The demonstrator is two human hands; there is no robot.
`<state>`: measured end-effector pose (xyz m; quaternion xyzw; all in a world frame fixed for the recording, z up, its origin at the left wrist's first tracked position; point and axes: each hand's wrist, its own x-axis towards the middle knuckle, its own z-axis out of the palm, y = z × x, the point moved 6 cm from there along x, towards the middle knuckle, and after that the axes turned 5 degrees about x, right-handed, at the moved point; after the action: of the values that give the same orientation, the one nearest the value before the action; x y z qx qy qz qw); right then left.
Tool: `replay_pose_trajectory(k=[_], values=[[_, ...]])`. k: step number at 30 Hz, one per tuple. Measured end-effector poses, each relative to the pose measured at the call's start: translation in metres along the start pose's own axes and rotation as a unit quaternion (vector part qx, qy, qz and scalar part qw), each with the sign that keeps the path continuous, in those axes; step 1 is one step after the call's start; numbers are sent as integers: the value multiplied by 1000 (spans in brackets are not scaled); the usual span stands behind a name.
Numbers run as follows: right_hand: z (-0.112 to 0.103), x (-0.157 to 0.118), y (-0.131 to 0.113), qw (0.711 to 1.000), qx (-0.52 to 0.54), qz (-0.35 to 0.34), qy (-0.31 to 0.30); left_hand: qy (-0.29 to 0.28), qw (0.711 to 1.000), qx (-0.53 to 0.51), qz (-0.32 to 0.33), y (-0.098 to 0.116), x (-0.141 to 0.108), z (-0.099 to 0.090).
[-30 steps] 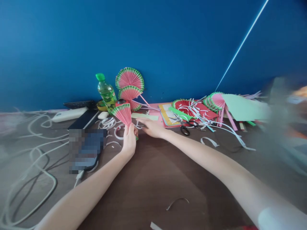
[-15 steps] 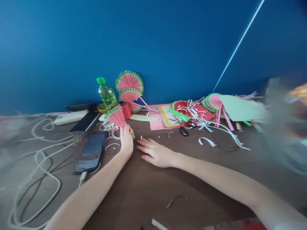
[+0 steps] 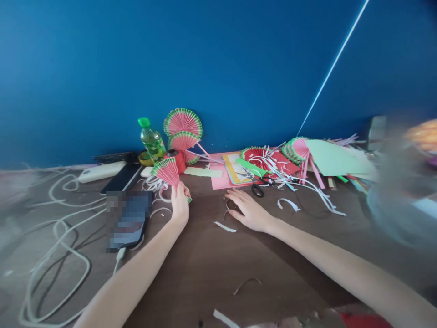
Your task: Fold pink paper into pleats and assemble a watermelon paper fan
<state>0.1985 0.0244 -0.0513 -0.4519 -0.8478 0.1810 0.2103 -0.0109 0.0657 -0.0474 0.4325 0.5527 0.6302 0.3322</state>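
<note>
Right hand [image 3: 251, 212] shifted rightward, grip spread, left hand [image 3: 180, 205] pinching pleated fan [image 3: 167, 171], flaring upward, long axis leaning left

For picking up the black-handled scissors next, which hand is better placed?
Probably the right hand: it is open, seems to hold nothing, and lies close to the scissors. The left hand is farther away and grips a pleated fan.

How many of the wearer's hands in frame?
2: the left hand holds a pleated paper fan; the right hand is open, palm down, beside a white paper strip.
</note>
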Motion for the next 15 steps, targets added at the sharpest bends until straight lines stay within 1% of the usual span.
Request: replay_pose_trajectory(k=[2, 4, 7, 10, 11, 12, 13, 15], values=[[6, -6, -10, 999, 7, -11, -47, 0, 1000, -3, -4, 0, 0, 0], [12, -22, -30, 994, 30, -44, -97, -1, 1000, -8, -7, -1, 0, 0], [20, -61, -66, 979, 63, -98, -169, -4, 1000, -16, -10, -1, -1, 1], [32, -96, -97, 964, 79, -139, -214, -8, 1000, -23, -12, -2, -1, 3], [37, -102, -105, 962, 77, -146, -218, -10, 1000, -24, -13, -2, -2, 3], [41, -103, -111, 967, 71, -137, -203, -11, 999, -26, -15, -2, -2, 4], [46, -101, -117, 972, 64, -132, -185, -12, 999, -28, -17, -2, -2, 4], [59, -93, -134, 975, 45, -154, -153, -17, 999, -33, -25, -1, -3, 5]])
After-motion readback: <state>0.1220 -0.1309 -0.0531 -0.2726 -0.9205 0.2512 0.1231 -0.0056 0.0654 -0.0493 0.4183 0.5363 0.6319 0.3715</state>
